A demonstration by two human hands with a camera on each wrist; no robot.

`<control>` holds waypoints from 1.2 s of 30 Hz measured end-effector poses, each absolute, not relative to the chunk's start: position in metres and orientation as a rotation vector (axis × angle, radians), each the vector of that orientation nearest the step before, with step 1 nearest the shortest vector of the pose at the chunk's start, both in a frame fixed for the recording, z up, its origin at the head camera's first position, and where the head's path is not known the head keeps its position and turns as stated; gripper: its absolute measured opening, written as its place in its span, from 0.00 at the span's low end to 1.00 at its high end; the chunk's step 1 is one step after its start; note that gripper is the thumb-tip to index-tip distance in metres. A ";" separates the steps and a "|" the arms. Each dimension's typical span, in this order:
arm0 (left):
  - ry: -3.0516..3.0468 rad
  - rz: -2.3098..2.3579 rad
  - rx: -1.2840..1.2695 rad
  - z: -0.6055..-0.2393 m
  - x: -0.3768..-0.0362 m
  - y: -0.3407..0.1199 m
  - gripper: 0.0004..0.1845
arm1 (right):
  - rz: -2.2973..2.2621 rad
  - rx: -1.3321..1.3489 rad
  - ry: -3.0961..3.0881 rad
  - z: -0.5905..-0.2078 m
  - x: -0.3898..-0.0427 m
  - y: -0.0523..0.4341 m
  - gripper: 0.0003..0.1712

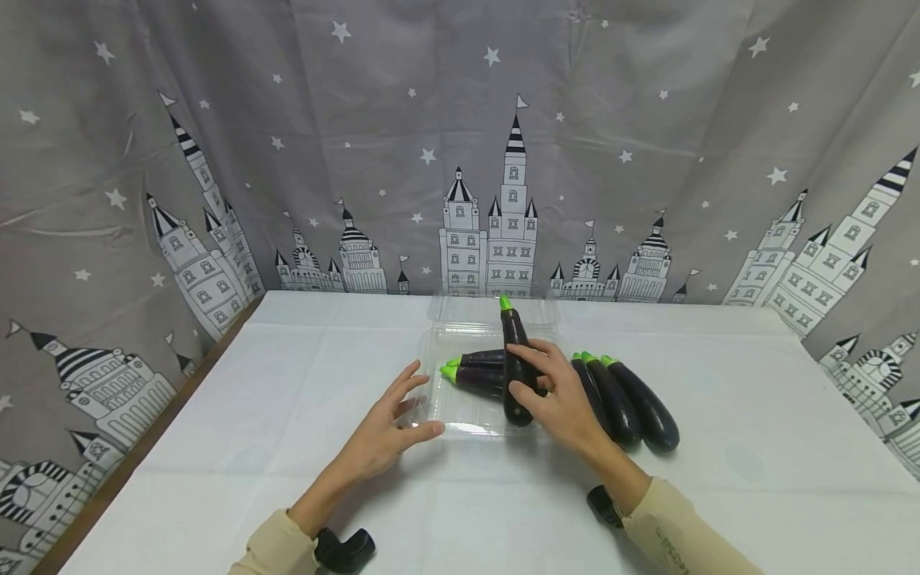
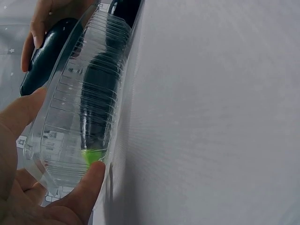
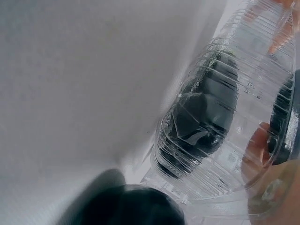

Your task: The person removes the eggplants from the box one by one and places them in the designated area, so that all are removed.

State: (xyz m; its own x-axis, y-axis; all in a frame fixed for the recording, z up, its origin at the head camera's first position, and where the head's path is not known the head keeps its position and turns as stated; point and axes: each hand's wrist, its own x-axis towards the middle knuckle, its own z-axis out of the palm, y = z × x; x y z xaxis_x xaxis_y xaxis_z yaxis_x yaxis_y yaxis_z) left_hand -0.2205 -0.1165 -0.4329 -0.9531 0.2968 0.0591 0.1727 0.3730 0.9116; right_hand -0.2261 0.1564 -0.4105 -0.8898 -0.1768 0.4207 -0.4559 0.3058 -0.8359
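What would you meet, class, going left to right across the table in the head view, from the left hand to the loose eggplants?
Left hand → clear plastic tray → right hand gripping an eggplant → three loose eggplants.

Three eggplants (image 1: pixel 625 399) lie side by side on white table (image 1: pixel 755 447), w/ grey castle-and-star curtain (image 1: pixel 460 144) hanging behind and at sides.

No legible text, labels or numbers.
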 end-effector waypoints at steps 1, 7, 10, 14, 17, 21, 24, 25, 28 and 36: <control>2.507 1.641 0.429 -0.433 -0.220 -0.116 0.42 | 1.624 0.574 -2.321 -0.410 -0.226 0.157 0.28; 2.507 1.639 0.438 -0.432 -0.221 -0.116 0.42 | 1.710 0.534 -2.298 -0.409 -0.226 0.157 0.28; 2.509 1.639 0.453 -0.433 -0.222 -0.116 0.41 | 1.766 0.492 -2.277 -0.408 -0.226 0.158 0.28; 2.512 1.643 0.474 -0.433 -0.223 -0.117 0.41 | 1.777 0.481 -2.261 -0.407 -0.226 0.159 0.27; 2.508 1.642 0.482 -0.433 -0.223 -0.117 0.40 | 1.777 0.487 -2.263 -0.407 -0.226 0.160 0.27; 2.503 1.646 0.474 -0.433 -0.222 -0.116 0.40 | 1.783 0.472 -2.276 -0.405 -0.225 0.160 0.28; 2.505 1.648 0.457 -0.433 -0.222 -0.116 0.41 | 1.786 0.479 -2.279 -0.403 -0.222 0.160 0.28; 2.508 1.644 0.459 -0.434 -0.222 -0.116 0.42 | 1.790 0.485 -2.279 -0.402 -0.221 0.161 0.28; 2.515 1.634 0.456 -0.434 -0.222 -0.115 0.41 | 1.775 0.513 -2.280 -0.399 -0.216 0.163 0.28; 2.520 1.619 0.469 -0.432 -0.223 -0.116 0.41 | 1.655 0.556 -2.386 -0.388 -0.203 0.173 0.28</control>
State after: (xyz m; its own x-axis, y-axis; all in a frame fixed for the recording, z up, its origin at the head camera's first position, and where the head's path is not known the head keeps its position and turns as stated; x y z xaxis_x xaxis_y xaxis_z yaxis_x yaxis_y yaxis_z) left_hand -0.2230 -0.1164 -0.4324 -0.9462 0.3150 0.0736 0.1980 0.3839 0.9019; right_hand -0.2025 0.1733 -0.3875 -0.9128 -0.1979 0.3573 -0.4040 0.3087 -0.8611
